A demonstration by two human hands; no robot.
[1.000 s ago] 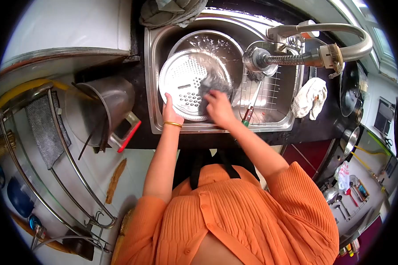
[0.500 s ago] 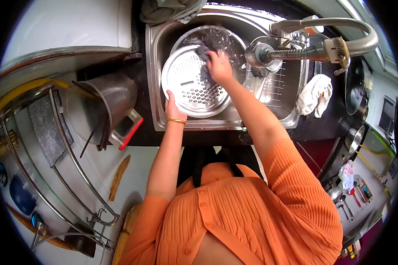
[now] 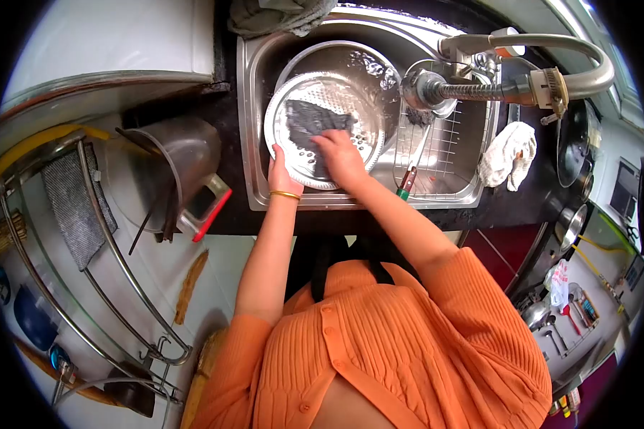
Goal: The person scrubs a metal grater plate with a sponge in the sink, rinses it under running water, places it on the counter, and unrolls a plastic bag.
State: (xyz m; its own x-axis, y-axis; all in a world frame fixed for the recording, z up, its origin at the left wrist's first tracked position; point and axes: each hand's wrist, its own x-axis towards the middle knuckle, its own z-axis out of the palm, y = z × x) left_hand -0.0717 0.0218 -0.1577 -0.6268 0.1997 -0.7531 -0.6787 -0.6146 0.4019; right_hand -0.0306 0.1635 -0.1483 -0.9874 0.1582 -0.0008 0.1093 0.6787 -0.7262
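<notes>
My left hand (image 3: 283,174) grips the near-left rim of a round perforated metal plate (image 3: 304,89), thumb on top, other fingers mostly hidden beneath it. Pressed onto the plate's face by my right hand (image 3: 340,159) is a dark grey cloth (image 3: 306,121), wet-looking and spread out. My right fingers are bent over the cloth's near edge. The plate rests over a larger metal basin (image 3: 388,107), which holds some water. Both are in the left part of a steel sink (image 3: 253,189).
Right of the basin are a wire rack (image 3: 447,154) and a utensil with a green-ended handle (image 3: 407,182). A flexible faucet (image 3: 472,91) arches over the sink. A white cloth (image 3: 509,156) lies on the right counter; a steel pot (image 3: 186,146) stands left.
My right hand has moved the dark cloth from the plate's far-right edge, toward me and left, across its face. The utensil's green-ended handle now shows. My left hand keeps its hold.
</notes>
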